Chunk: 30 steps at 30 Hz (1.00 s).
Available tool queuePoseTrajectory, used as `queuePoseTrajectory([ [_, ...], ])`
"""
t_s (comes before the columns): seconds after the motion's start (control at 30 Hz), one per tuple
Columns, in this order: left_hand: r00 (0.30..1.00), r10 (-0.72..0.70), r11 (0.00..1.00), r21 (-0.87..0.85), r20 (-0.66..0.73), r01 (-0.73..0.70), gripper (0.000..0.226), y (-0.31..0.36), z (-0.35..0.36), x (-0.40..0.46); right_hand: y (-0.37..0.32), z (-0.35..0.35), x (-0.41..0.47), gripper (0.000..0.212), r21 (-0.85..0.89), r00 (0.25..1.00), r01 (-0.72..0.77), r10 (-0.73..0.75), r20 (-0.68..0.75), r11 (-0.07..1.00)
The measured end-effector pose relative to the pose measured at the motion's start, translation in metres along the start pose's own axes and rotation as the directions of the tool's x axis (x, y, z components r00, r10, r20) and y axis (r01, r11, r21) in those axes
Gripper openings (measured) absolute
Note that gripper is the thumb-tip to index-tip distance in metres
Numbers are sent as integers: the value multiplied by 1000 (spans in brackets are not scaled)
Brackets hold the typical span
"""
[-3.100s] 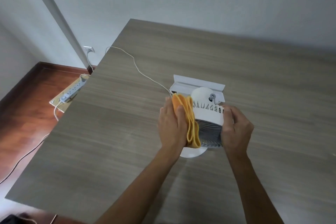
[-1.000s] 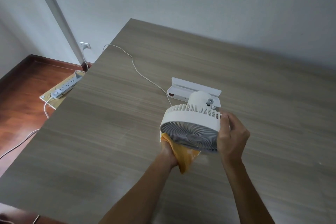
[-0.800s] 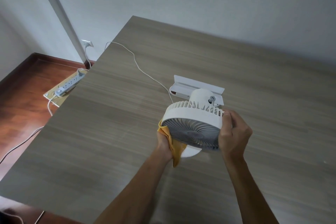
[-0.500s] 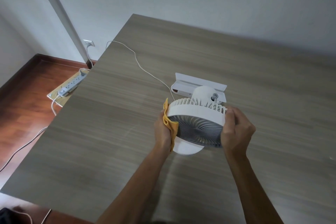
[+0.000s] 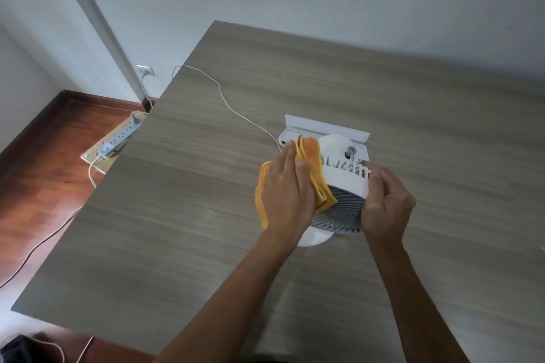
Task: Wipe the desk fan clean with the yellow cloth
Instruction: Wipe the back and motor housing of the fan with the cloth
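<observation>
Fan (image 5: 343, 183), white, on counter (image 5: 177, 215), between my hands.
My left hand (image 5: 287, 194) presses cloth (image 5: 312, 162) flat against its left side; my right hand (image 5: 385, 206) clasps its right rim.

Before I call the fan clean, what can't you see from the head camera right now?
- Left side of the desk fan: covered by the yellow cloth and left hand.
- Right rim: under the right hand.
- Fan base: mostly behind the fan head.
- Dust on the grille: too fine to judge.
</observation>
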State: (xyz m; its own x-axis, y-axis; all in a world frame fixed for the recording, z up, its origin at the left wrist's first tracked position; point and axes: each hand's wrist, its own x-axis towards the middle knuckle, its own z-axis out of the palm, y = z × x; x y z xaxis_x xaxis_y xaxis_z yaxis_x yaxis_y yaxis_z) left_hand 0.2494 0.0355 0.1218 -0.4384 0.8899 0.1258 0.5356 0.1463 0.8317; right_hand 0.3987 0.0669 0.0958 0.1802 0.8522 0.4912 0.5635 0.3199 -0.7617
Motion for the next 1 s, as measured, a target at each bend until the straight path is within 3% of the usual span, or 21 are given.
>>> queuePoseTrajectory([
  [0.23,967,166,920,324,191,-222,55,27,1,-3,-7,2,-2,30,0,1000,-1,1,24,1000],
  [0.4,896,315,723,531,314,-441,58,43,19,-10,-9,-1,-3,32,14,999,5,-6,50,1000],
  [0.47,882,335,697,542,332,-469,58,45,22,-6,-9,-1,-1,35,19,999,-1,0,35,1000],
  [0.63,922,344,856,346,178,-385,52,25,5,11,-18,6,2,31,-5,997,-33,34,64,999],
  [0.77,972,170,985,2,164,-173,42,-4,-14,24,-13,3,2,28,2,995,-94,94,23,996],
  [0.83,979,121,987,-129,163,-101,38,-15,-16,27,-12,4,2,28,-9,995,-98,99,31,995],
  [0.9,980,-2,951,-304,197,63,39,-31,-15,32,-12,6,3,29,-29,993,-109,110,41,994],
  [1.0,931,-205,767,-542,301,344,45,-50,-12,31,-12,4,2,29,-15,994,-111,112,21,994],
])
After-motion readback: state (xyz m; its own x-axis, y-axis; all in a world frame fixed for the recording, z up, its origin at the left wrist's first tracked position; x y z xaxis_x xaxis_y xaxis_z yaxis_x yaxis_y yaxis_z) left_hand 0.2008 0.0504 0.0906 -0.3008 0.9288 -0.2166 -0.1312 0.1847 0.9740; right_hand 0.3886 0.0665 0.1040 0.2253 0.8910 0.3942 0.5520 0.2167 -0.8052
